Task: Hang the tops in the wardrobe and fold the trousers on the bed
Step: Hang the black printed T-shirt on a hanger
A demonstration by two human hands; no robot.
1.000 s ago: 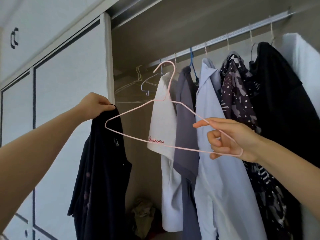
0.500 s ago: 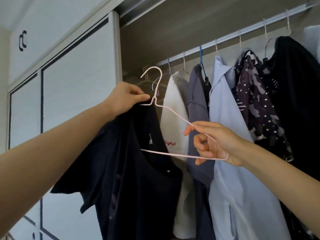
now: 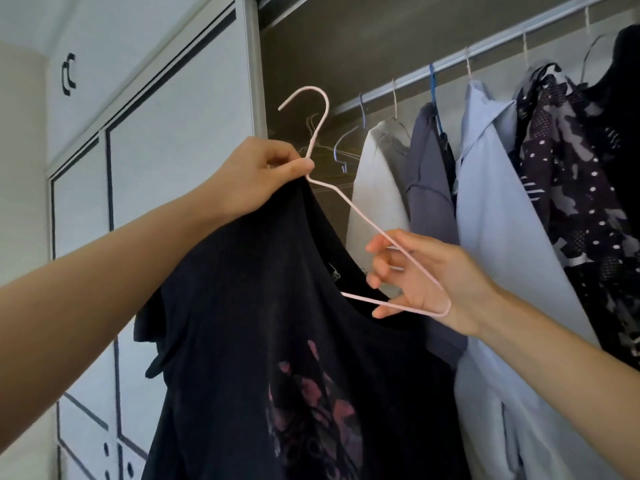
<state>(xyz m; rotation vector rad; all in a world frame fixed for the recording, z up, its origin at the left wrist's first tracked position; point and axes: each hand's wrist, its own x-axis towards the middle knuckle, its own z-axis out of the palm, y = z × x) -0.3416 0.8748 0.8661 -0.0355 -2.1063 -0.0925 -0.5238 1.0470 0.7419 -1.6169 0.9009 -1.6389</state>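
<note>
A dark navy T-shirt [image 3: 277, 323] with a pink print hangs in front of the open wardrobe. A pink wire hanger [image 3: 349, 206] has its left half inside the shirt's neck opening, while its right arm and hook stay bare. My left hand [image 3: 256, 174] pinches the shirt's collar together with the hanger's neck below the hook. My right hand [image 3: 419, 275] grips the hanger's bare right corner, just right of the neckline. The hook points up, below and left of the wardrobe rail [image 3: 485, 53].
Several tops hang on the rail: a white one [image 3: 377, 188], a grey one [image 3: 429, 188], a pale blue shirt [image 3: 502, 209], a patterned dark blouse [image 3: 571, 168] and a black garment at far right. Empty wire hangers [image 3: 332, 150] hang at the rail's left end. A white sliding door [image 3: 173, 133] stands left.
The hanger's left half has gone inside the shirt's neck. My left hand rose and now pinches collar and hanger neck. The shirt has spread out, its print showing.
</note>
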